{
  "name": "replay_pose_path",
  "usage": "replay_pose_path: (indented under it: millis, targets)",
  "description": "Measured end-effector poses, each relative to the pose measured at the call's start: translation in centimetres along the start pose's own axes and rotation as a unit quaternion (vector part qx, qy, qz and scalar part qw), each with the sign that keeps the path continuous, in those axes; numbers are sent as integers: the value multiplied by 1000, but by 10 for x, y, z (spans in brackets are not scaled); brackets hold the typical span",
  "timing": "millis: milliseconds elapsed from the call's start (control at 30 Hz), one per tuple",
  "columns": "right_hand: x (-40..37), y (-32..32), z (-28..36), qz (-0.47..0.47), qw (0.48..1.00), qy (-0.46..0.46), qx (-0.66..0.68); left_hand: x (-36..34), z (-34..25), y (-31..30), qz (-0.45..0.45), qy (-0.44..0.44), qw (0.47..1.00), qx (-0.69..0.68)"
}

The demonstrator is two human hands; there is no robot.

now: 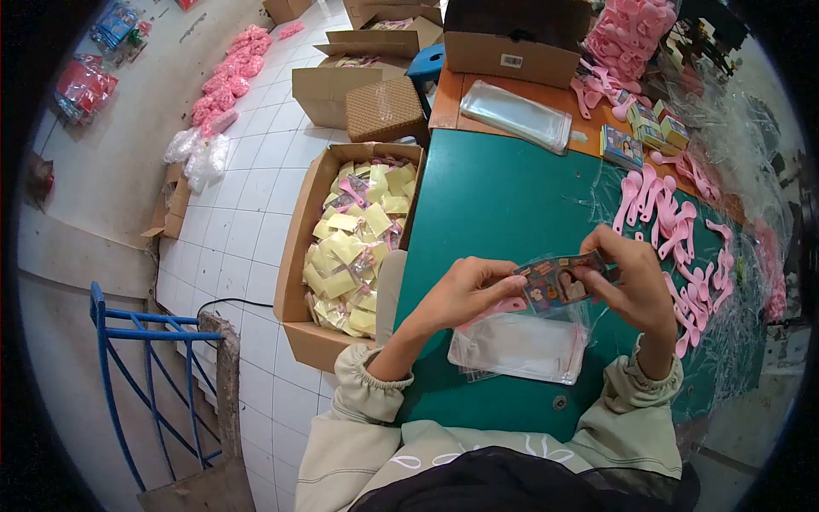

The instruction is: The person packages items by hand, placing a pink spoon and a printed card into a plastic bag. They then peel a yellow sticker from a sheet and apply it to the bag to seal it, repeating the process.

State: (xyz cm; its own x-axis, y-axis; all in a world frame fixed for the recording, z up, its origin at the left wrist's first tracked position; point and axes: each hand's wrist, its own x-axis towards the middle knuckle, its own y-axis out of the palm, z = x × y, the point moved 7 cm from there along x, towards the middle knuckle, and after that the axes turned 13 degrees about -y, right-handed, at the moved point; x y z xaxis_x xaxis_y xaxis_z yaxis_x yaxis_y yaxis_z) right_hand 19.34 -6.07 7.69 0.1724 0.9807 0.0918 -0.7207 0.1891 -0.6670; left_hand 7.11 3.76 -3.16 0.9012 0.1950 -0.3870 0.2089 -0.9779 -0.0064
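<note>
Both hands meet over the green table (486,196). My left hand (479,288) pinches the left edge of a clear plastic bag around a printed card (546,282). My right hand (627,271) grips the same card at its right end, thumb on its face. Beneath them lies a stack of clear plastic bags (520,348). A pink piece (510,305) shows beside my left fingertips, partly hidden. Many pink spoons (674,213) are spread to the right of my right hand.
Left of the table, an open carton (294,256) holds packed bags with yellow cards. More clear bags (516,115), card stacks (621,147) and a brown box (512,58) stand at the far side. A blue metal frame (153,333) is at lower left.
</note>
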Motion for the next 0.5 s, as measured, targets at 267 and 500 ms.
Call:
replay_pose_path:
  millis: [267,500]
  targets:
    - [4,25,-4,129,984,-121,-13,-6,-12,3,-18,91,995,41]
    - [11,53,-9,153,982,-114,-12,-14,-30,7,-76,49,989,115]
